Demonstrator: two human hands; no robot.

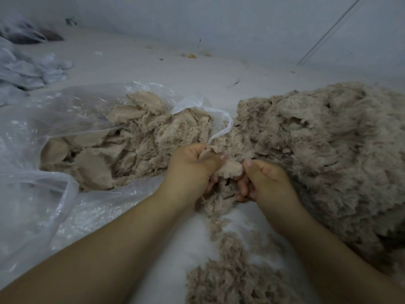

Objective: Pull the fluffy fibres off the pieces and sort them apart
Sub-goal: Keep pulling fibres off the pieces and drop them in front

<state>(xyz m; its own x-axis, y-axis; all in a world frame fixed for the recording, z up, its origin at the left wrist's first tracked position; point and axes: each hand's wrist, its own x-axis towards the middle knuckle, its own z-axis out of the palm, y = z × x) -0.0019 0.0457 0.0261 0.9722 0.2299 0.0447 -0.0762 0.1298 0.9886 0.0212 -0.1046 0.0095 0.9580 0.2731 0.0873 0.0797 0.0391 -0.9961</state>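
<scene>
Both hands meet over one piece [230,170] of beige plush, held just in front of the mouth of the bag [65,119]. The left hand [192,167] has its fingers curled round the fabric backing, thumb pressed on top, apparently to anchor it. The right hand [267,181] pinches the fluffy edge between thumb and curled fingers, a grip that looks meant for tearing the fibres away from the backing. The bag, clear plastic and lying open, holds a heap of pieces [122,145] with their smooth backing showing; I cannot tell whether these are stripped or waiting. To the right of the bag, well past its mouth, rises a big pile [328,145] of loose fluff, likely the pulled fibres kept apart from the backings. More fluff [228,270] trails nearer than the bag, between the forearms. Everything lies on a pale floor [153,62], with crumpled white cloth [26,69] beyond the bag's far side.
</scene>
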